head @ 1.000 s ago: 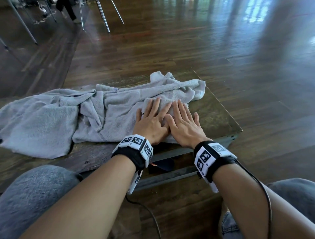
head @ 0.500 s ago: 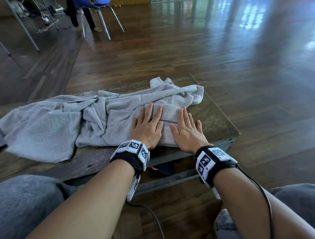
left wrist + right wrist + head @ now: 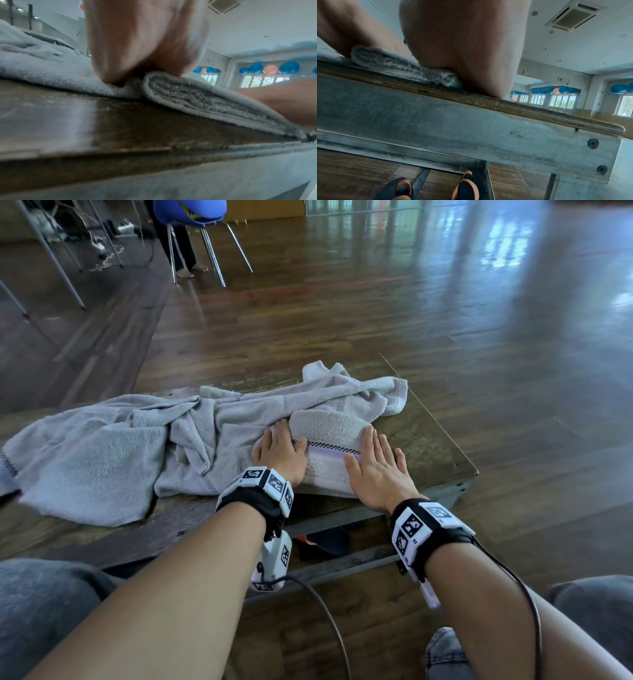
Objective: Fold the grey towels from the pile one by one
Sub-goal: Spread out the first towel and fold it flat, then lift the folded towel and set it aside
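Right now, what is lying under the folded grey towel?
Under the folded towel the head view shows an unfolded grey towel on the wooden table. Both hands press it; anything deeper is covered.

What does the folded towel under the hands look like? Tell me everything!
The folded towel is grey, fluffy terry with a checkered stripe across it. It lies in flat stacked layers near the table's front edge, partly on the loose towels. The left hand presses its left side, the right hand its right side.
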Demonstrator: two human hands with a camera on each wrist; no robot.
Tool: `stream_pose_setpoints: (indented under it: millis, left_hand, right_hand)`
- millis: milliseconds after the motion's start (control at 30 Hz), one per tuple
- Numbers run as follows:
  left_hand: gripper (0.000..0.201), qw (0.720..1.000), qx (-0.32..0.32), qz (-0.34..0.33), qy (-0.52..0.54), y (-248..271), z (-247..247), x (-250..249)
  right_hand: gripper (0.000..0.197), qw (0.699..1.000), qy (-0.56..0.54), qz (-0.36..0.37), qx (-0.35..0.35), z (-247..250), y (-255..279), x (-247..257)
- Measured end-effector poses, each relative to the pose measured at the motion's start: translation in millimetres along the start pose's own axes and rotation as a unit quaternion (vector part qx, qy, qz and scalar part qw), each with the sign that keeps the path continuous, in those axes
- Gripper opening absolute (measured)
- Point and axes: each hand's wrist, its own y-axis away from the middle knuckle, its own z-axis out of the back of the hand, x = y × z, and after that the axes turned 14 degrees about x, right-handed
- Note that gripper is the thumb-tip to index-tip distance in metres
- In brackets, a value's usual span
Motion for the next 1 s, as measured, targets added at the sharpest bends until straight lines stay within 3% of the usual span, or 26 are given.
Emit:
stream_pose_setpoints:
  millis: [233, 333, 467, 533, 600, 733, 900, 1000]
  left_hand:
    - [0.063, 0.997, 0.043, -0.023, 0.062, 4, 21, -1]
    - [0.042, 0.986, -0.024, -0.07, 0.147, 19, 23, -6]
    - [0.027, 0.978, -0.098, -0.123, 0.137, 40, 28, -21]
    - [0.021, 0.976, -0.09, -0.139, 0.145, 49, 37, -32]
    - [0.016, 0.969, -0.063, -0.161, 0.178, 61, 55, -39]
    - [0.017, 0.955, -0.058, -0.201, 0.212, 100, 117, -42]
    - [0.034, 0.925, -0.09, -0.196, 0.313, 170, 208, -14]
    - [0.022, 0.889, -0.142, -0.203, 0.385, 214, 250, 26]
  right_hand:
    - [0.073, 1.0, -0.011, -0.011, -0.02, -7, 3, 1]
    - [0.074, 0.999, -0.018, -0.02, -0.017, -9, 6, 3]
    - [0.075, 0.999, -0.026, -0.041, 0.019, -4, 12, 11]
    - [0.078, 0.995, -0.065, -0.059, 0.039, 8, 16, 20]
    - [0.087, 0.982, -0.176, -0.057, 0.025, 25, 24, 34]
    - [0.098, 0.928, -0.368, 0.03, -0.041, 65, 45, 79]
    - [0.119, 0.877, -0.449, 0.167, -0.033, 92, 79, 164]
    - [0.079, 0.823, -0.496, 0.276, -0.021, 97, 94, 228]
